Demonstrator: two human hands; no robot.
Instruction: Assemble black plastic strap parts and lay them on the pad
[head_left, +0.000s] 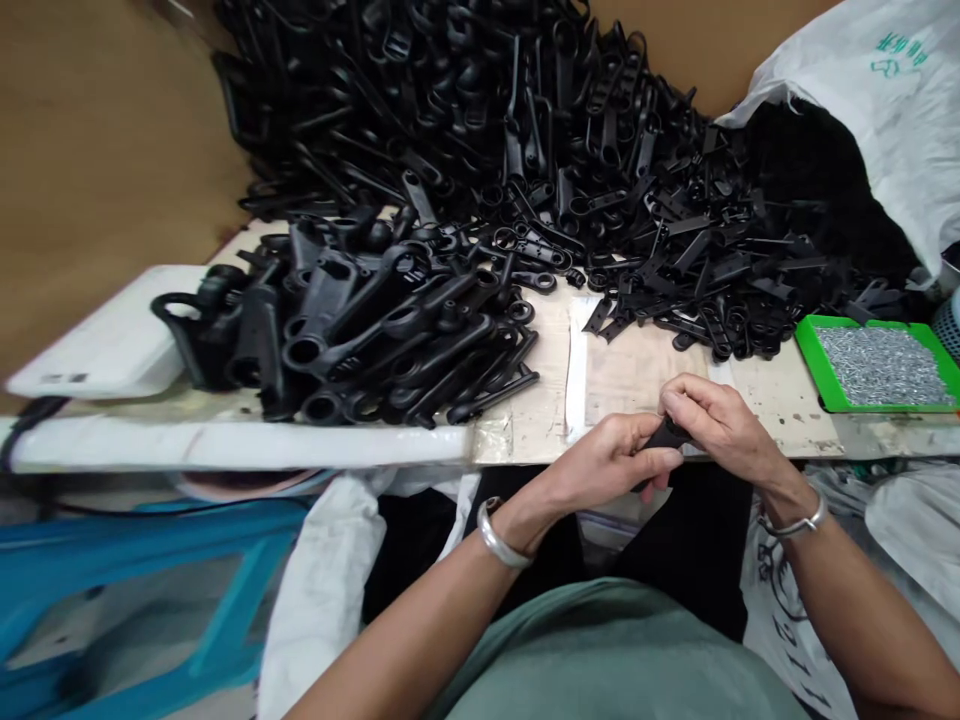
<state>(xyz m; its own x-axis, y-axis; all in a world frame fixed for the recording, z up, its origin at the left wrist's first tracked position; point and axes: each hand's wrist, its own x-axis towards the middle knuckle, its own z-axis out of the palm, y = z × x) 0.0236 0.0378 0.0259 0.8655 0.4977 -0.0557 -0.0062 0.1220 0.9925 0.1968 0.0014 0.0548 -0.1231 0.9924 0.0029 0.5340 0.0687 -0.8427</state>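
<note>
A black plastic part (664, 436) is held between my two hands above the table's front edge. My left hand (615, 455) is closed around it, thumb along its side. The fingers of my right hand (712, 415) pinch its upper end, and whatever else they may hold is hidden. Just beyond my hands lies a heap of small flat black plastic pieces (705, 260). To the left, long black handle-like parts with ring ends (375, 320) are piled up near the edge.
A green tray (814, 360) of small metal pins stands at the right. Behind rises a large mound of black parts (450, 90). A white sack (892, 130) is at the back right, a white flat box (112, 330) at the left. A blue stool (225, 610) stands below.
</note>
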